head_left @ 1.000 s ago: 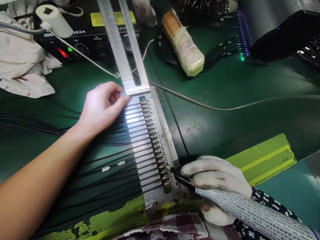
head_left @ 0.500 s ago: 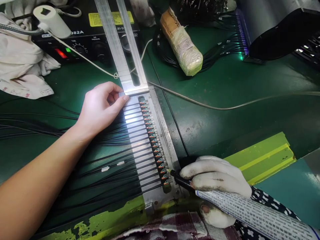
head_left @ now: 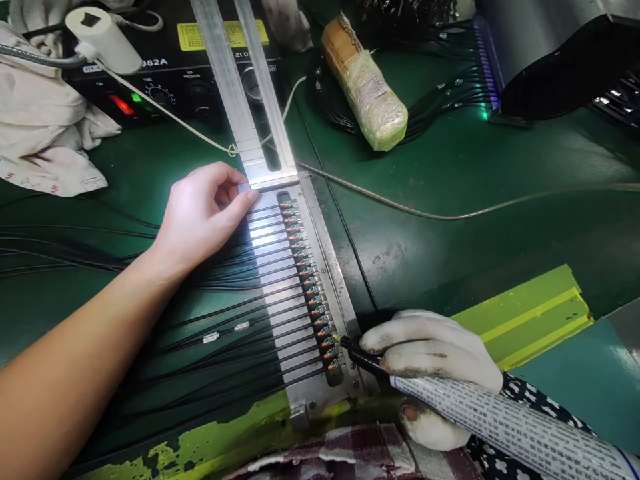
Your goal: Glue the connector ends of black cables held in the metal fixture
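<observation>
My bare left hand (head_left: pixel 200 213) pinches the upper left edge of a metal jig (head_left: pixel 280 287) between thumb and fingers. Across the jig lie several black cables (head_left: pixel 280 303), side by side. Their stripped ends, with orange and green wires (head_left: pixel 314 300), sit over a long slot beside small metal connectors. In a white, stained glove, my right hand (head_left: pixel 435 353) grips a white printed glue tube (head_left: pixel 500 420) with a black nozzle (head_left: pixel 363 359). The nozzle's yellowish tip is at the wire ends in the lower part of the row. The jig's slotted lid (head_left: pixel 257 127) is swung back.
Behind the jig stands a black dispenser box (head_left: pixel 175 87) with dials and lights. A plastic-wrapped block (head_left: pixel 375 100) rests near a dark machine (head_left: pixel 545 60) with purple light. A thin hose (head_left: pixel 425 215) crosses the green table. Crumpled white cloth (head_left: pixel 45 127) lies at left.
The nozzle tip has shifted very slightly up and left along the row of wire ends. My left hand keeps its place on the jig.
</observation>
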`<act>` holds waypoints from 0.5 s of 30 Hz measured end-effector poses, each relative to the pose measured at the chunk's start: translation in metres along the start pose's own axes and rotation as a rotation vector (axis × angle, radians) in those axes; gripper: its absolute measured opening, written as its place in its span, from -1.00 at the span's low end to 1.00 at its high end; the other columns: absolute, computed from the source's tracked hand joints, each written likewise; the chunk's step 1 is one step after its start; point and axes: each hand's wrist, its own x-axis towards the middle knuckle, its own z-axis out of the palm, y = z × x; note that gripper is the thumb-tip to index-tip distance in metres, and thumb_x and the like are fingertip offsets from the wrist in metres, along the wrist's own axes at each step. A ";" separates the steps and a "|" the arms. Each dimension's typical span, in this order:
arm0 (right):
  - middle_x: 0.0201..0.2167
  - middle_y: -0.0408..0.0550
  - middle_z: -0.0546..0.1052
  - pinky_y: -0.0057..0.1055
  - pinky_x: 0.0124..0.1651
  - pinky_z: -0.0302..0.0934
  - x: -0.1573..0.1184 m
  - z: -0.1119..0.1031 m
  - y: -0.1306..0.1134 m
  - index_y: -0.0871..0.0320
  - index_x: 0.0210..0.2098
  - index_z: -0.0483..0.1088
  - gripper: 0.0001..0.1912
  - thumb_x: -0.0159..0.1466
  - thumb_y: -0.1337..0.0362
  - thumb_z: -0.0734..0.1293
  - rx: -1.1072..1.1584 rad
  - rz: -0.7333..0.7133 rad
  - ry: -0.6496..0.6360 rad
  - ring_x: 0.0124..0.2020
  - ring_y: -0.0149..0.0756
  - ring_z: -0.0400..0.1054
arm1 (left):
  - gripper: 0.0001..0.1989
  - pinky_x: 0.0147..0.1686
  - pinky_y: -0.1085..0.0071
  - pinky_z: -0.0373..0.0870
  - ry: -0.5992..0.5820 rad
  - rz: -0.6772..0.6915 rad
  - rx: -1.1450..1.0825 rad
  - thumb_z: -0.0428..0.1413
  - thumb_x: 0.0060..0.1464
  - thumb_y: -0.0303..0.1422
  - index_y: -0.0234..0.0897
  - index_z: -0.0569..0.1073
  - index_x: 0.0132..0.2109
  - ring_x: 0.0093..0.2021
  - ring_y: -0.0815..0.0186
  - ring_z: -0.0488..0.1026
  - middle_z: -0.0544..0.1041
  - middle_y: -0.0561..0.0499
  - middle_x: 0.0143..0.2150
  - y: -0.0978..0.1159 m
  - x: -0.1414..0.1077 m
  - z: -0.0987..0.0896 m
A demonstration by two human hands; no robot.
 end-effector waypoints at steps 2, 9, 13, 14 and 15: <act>-0.28 -0.02 0.59 -0.41 -0.09 0.42 0.000 0.000 0.000 0.21 -0.25 0.42 -0.82 0.32 0.23 0.25 0.037 0.000 0.018 -0.19 -0.30 0.54 | -0.76 -0.41 0.48 0.18 0.000 0.000 -0.002 0.11 0.09 -0.20 -0.29 0.46 -0.23 -0.47 0.42 0.27 0.40 0.10 -0.42 0.000 0.000 0.000; -0.26 0.02 0.59 -0.40 -0.02 0.39 0.000 0.001 -0.001 0.25 -0.24 0.43 -0.80 0.33 0.24 0.26 0.067 0.004 0.025 -0.17 -0.29 0.53 | -0.76 -0.42 0.49 0.18 0.006 0.006 -0.008 0.11 0.08 -0.20 -0.30 0.46 -0.25 -0.47 0.43 0.27 0.39 0.10 -0.43 0.001 0.000 0.000; -0.29 0.00 0.59 -0.41 -0.03 0.40 0.001 0.001 0.000 0.25 -0.23 0.43 -0.80 0.34 0.24 0.25 0.074 -0.002 0.033 -0.16 -0.30 0.53 | -0.76 -0.43 0.49 0.18 0.003 0.006 -0.012 0.11 0.08 -0.19 -0.30 0.45 -0.25 -0.47 0.42 0.27 0.40 0.10 -0.42 0.001 0.000 0.002; -0.30 0.00 0.59 -0.42 -0.04 0.40 0.001 0.001 0.000 0.25 -0.24 0.43 -0.80 0.34 0.24 0.25 0.079 -0.004 0.030 -0.16 -0.30 0.53 | -0.76 -0.43 0.49 0.18 0.005 0.006 -0.013 0.10 0.08 -0.19 -0.30 0.45 -0.25 -0.47 0.42 0.27 0.41 0.09 -0.42 0.001 0.000 0.002; -0.30 0.01 0.59 -0.42 -0.05 0.41 0.001 0.001 0.001 0.25 -0.24 0.43 -0.80 0.33 0.24 0.26 0.083 -0.001 0.024 -0.16 -0.29 0.53 | -0.76 -0.43 0.48 0.18 0.006 0.007 -0.013 0.10 0.08 -0.19 -0.29 0.45 -0.24 -0.47 0.42 0.27 0.41 0.09 -0.41 0.001 0.000 0.002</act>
